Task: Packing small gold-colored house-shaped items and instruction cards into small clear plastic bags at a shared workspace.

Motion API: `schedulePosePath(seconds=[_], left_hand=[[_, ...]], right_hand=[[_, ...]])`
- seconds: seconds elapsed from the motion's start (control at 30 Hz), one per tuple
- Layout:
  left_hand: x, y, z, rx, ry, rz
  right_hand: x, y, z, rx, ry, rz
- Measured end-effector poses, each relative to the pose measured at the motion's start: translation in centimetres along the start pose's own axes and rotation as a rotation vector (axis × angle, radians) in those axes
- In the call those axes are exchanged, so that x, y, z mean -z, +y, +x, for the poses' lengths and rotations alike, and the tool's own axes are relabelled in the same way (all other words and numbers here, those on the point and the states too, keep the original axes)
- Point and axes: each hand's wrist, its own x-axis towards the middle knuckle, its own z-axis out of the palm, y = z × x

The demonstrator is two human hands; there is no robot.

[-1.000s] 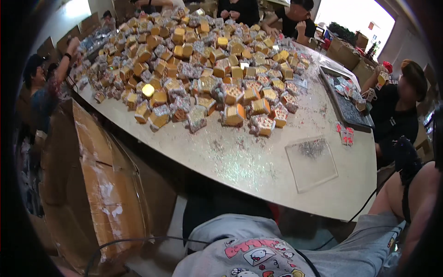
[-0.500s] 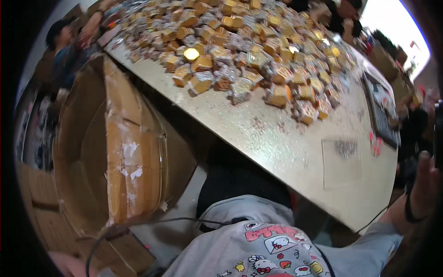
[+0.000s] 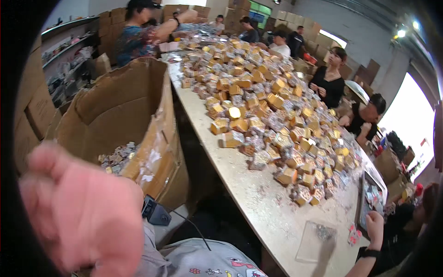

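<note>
My left hand (image 3: 92, 212) is raised large and blurred at the lower left, its palm bare and fingers apart, in front of a big open cardboard box (image 3: 154, 138). My right hand (image 3: 374, 225), with a black band at the wrist, is closed over the near end of a dark-rimmed tray (image 3: 361, 203) at the table's right edge; whatever its fingers hold is hidden. Beside it lie a small pink-and-red item (image 3: 354, 235) and a clear square plate (image 3: 309, 251). A heap of small golden blocks in clear wrap (image 3: 272, 101) covers much of the pale table (image 3: 240, 184).
Several wrapped pieces (image 3: 121, 157) lie inside the box. A small black device (image 3: 157, 213) with a cable is by my waist. Other people, one in a patterned shirt (image 3: 136, 44) and one in black (image 3: 330, 85), are around the table. Cartons (image 3: 112, 27) are stacked behind.
My view has lifted, so people and the room beyond now show. The left hand has risen over the box's near side; the right hand has come down to the tray's near end.
</note>
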Motion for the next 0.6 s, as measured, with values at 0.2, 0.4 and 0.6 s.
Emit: schedulePosePath(seconds=[0.2,0.4,0.6], left_hand=[[-3.2,-3.2,-12.7,0.858,-0.77,0.132],[-5.5,2.1,-28.3,0.997,-1.332,-0.045],[-8.8,5.8,-31.9,0.973,-1.209,0.083]], right_hand=[[-1.9,16.2,-0.9,-0.333,-0.054,-0.45],[-6.1,20.4,-3.7,-0.566,-0.044,-0.317],[-9.9,23.4,-5.2,-0.764,0.056,-0.255]])
